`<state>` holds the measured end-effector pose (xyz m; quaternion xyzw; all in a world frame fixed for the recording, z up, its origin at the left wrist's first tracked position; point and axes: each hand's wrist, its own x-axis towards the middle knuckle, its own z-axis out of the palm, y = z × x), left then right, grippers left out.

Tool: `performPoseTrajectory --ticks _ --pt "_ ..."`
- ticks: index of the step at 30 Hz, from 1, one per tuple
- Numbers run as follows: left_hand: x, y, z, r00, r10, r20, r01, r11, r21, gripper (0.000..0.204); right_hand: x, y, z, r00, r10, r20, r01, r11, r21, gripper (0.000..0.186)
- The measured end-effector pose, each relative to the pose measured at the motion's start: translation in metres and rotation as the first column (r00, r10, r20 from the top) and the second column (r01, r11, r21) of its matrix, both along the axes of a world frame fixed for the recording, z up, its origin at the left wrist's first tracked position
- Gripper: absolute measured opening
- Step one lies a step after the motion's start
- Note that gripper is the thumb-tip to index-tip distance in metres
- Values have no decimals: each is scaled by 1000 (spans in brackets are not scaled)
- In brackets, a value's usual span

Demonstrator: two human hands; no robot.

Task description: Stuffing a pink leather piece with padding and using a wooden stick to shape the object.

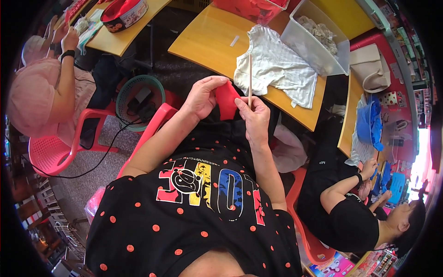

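In front of my chest, a small red cloth piece [226,102] is stretched between my two hands. My left hand [203,100] is closed on its left edge, fingers curled behind it. My right hand [256,119] pinches a thin, pale wooden stick [250,76] that points upward, and its thumb tip also meets the cloth's right edge. Just beyond the stick, a crumpled white cloth [279,64], shaped like a small shirt, lies on the yellow wooden table [203,44]. Part of the red cloth behind my fingers is hidden.
A clear plastic bin [339,62] with pale cloth and a red-filled bin [251,10] stand at the table's far side. Left, a green basket [121,104] sits near a seated person in pink. Right, a person in black works beside a blue bag [368,122].
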<state>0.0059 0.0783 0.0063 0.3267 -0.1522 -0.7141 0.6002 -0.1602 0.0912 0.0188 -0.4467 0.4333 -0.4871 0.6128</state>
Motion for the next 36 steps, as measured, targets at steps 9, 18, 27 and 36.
performPoseTrajectory --ticks 9,18,27,36 --pt "-11 -28 7 948 -299 -105 303 953 18 34 -15 -40 5 982 -156 106 152 987 50 16" --pt "-2 -99 5 972 -209 -106 223 964 145 30 -70 -132 5 588 -291 -755 20 938 -347 27" --pt "-1 -166 -19 947 -300 -117 311 946 89 28 -128 -207 92 524 -503 -687 41 821 -570 16" --pt "0 -177 -32 915 -293 -277 319 946 53 30 -190 -409 118 320 -370 -872 -186 878 -441 26"
